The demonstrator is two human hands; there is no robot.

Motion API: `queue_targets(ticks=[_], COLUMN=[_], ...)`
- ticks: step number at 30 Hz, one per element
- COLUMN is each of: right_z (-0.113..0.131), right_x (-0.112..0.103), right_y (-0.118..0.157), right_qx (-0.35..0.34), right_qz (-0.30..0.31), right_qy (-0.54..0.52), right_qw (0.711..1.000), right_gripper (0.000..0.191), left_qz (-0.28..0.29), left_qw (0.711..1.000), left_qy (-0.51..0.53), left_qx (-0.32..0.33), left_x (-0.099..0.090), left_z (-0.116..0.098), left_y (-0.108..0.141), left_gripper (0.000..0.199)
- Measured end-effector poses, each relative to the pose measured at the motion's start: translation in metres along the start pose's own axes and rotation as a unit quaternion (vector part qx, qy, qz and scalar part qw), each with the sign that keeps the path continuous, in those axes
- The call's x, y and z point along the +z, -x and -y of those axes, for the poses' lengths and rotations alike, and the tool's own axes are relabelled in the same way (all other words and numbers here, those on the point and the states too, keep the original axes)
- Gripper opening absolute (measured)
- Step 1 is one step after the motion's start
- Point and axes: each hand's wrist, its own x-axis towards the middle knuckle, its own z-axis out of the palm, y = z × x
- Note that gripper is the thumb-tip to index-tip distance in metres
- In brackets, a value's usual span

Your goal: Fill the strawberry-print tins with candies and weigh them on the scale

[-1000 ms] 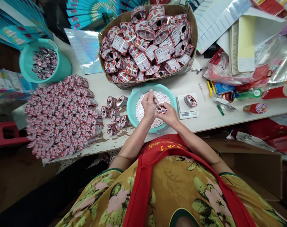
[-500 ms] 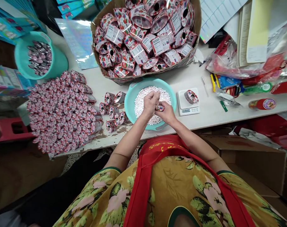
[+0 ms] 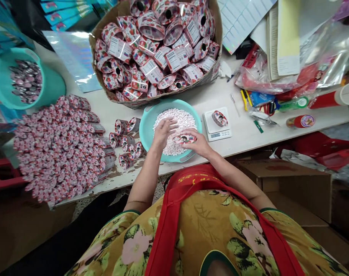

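My right hand [image 3: 199,143] grips a strawberry-print tin [image 3: 184,138], label unreadable, over the teal basin [image 3: 147,124]; left hand [image 3: 163,132] spread on white pellets [image 3: 180,117].

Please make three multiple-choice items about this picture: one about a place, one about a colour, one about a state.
1. Where is the small white digital scale?
A. On the table, right of the teal round plastic basin
B. Inside the brown cardboard box
C. On the floor

2. What colour are the small tablets in the basin?
A. Blue
B. White
C. Black

3. What is the right hand doing?
A. Resting flat on the scale
B. Hanging free of everything
C. Holding a small strawberry-print container over the basin

Answers:
1 A, the scale stands beside the basin.
2 B, the heap is white.
3 C, the fingers close on the container, while the left hand lies spread on the tablets.
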Motion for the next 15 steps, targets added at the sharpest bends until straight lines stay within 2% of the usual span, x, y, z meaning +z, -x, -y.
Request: queue_targets(ticks=[3, 4, 5, 7, 9, 10, 11, 13, 15], right_z=[0.005, 0.003, 0.001, -0.011, -0.029, -0.04, -0.052, -0.073, -0.086], right_x=[-0.036, -0.053, -0.072, -0.113, -0.15, -0.166, -0.179, -0.196, -0.2], right_y=[0.035, 0.05, 0.064, 0.088, 0.101, 0.102, 0.101, 0.091, 0.08], right_qx=[-0.007, 0.009, 0.029, 0.066, 0.097, 0.112, 0.128, 0.163, 0.189], right_qz=[0.033, 0.014, -0.029, -0.177, -0.339, -0.401, -0.443, -0.475, -0.476], right_qy=[-0.005, 0.0, 0.009, 0.039, 0.076, 0.093, 0.105, 0.112, 0.113], right_qw=[0.999, 1.0, 0.999, 0.981, 0.933, 0.904, 0.881, 0.857, 0.851], right_gripper=[0.046, 0.046, 0.046, 0.046, 0.046, 0.046, 0.046, 0.046, 0.048], left_qz=[-0.062, -0.059, -0.043, 0.027, 0.137, 0.194, 0.247, 0.329, 0.35], left_qw=[0.977, 0.964, 0.953, 0.936, 0.907, 0.888, 0.869, 0.844, 0.853], left_qy=[-0.2, -0.252, -0.28, -0.294, -0.307, -0.317, -0.327, -0.334, -0.313], left_qx=[0.04, 0.069, 0.105, 0.19, 0.254, 0.271, 0.276, 0.261, 0.228], left_x=[-0.004, 0.003, 0.014, 0.052, 0.1, 0.125, 0.147, 0.181, 0.194], left_z=[0.007, 0.007, 0.006, 0.002, -0.001, -0.001, -0.001, 0.001, 0.001], left_y=[-0.015, -0.02, -0.025, -0.035, -0.046, -0.053, -0.06, -0.074, -0.082], left_gripper=[0.026, 0.023, 0.021, 0.024, 0.033, 0.037, 0.039, 0.033, 0.026])
